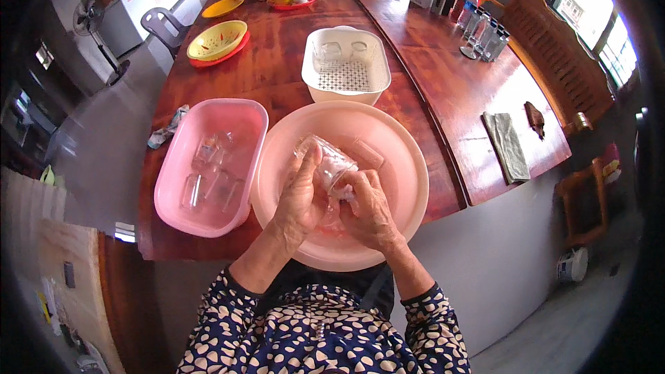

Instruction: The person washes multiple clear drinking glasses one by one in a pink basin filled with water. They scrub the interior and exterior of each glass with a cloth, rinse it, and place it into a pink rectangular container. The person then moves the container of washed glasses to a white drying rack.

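Here's the clear glass (329, 159), tilted over the peach basin (413, 180) at dial centre: the left hand (298, 190) has thumb and fingers clamped around its side, while the right hand (367, 201) bunches its fingers at the lower end, whether pinching the rim I can't tell. Looks like a rubbing step, and the next move calls for a sure hold on likely slippery glass. Beneath lies a red-brown table (277, 66), pink tub (171, 180) at nine, white basket (346, 97) at twelve, standing fan (89, 17) off at ten.
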### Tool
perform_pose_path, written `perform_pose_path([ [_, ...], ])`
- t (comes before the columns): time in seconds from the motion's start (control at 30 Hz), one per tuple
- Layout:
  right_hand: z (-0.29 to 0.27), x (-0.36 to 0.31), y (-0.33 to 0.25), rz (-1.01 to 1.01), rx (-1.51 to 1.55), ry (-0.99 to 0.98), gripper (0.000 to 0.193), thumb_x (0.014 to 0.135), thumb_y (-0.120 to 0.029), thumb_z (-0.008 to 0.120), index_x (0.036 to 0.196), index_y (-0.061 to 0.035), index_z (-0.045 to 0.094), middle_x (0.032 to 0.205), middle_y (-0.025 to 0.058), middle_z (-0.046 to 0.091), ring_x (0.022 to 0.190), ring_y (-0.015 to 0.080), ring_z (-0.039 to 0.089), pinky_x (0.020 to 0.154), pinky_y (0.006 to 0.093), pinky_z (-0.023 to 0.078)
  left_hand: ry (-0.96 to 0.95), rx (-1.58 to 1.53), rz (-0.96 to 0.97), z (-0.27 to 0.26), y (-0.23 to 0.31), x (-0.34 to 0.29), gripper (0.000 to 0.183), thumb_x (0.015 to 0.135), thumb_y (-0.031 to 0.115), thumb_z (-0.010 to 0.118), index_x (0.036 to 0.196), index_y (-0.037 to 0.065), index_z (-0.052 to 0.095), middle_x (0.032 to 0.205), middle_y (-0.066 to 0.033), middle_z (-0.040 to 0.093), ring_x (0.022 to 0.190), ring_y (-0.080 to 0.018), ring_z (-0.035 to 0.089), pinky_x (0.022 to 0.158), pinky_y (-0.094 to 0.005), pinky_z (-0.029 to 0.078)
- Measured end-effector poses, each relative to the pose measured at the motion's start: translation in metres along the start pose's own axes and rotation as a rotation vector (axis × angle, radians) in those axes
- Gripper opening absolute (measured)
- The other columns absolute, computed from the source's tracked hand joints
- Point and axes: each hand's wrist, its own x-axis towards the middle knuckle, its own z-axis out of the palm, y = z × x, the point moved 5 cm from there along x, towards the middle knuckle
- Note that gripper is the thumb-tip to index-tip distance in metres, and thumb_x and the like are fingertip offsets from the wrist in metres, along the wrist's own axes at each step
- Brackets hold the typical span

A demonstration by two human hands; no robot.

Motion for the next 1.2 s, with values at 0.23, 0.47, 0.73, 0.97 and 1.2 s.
perform_pose_path([
  [0.23,0.004,-0.005,0.009,0.046,0.315,-0.078,0.039,0.075,0.008,0.058,0.11,-0.0061,0.051,0.098,0.0075,0.056,0.087,0.0165,0.057,0.076,0.0262,0.046,-0.077,-0.121,-0.037,0.004,0.001,-0.001,0.057,0.089,0.051,0.053,0.12,0.003,0.049,0.113,-0.0096,0.058,0.104,-0.0198,0.058,0.093,-0.0352,0.048],
  [0.47,0.006,0.013,-0.002,0.005,0.147,-0.024,0.045,0.073,0.008,0.062,0.115,-0.0077,0.051,0.112,0.0151,0.06,0.1,0.0261,0.062,0.08,0.0326,0.05,-0.04,0.1,0.006,0.012,0.008,-0.006,0.06,0.087,0.053,0.055,0.12,0.003,0.049,0.113,-0.0098,0.058,0.103,-0.0202,0.058,0.091,-0.0361,0.049],
  [0.73,0.001,-0.006,0.026,0.134,0.081,-0.34,0.045,0.076,0.005,0.059,0.118,-0.0065,0.047,0.098,0.0123,0.065,0.09,0.0318,0.064,0.073,0.0352,0.051,0.116,0.068,0.103,-0.029,0.018,0.012,0.042,0.088,0.046,0.059,0.109,0.01,0.054,0.099,-0.0062,0.06,0.091,-0.0224,0.061,0.074,-0.0326,0.048],
  [0.97,0.023,-0.033,0.114,0.122,-0.693,-0.659,0.044,0.078,-0.003,0.055,0.121,-0.0065,0.049,0.103,0.0178,0.061,0.099,0.0339,0.059,0.078,0.0415,0.049,0.093,-0.032,-0.004,-0.036,0.007,0.014,0.033,0.088,0.044,0.06,0.101,0.014,0.057,0.095,-0.0061,0.062,0.088,-0.0227,0.061,0.069,-0.0309,0.047],
  [1.2,-0.017,0.001,0.019,0.086,-0.091,-0.483,0.035,0.075,0.0,0.062,0.11,-0.0065,0.06,0.111,0.0137,0.057,0.096,0.0311,0.058,0.081,0.0389,0.05,0.128,0.023,-0.012,-0.038,0.005,0.009,0.032,0.092,0.04,0.055,0.108,0.013,0.052,0.103,-0.0057,0.058,0.099,-0.0209,0.057,0.076,-0.0314,0.048],
])
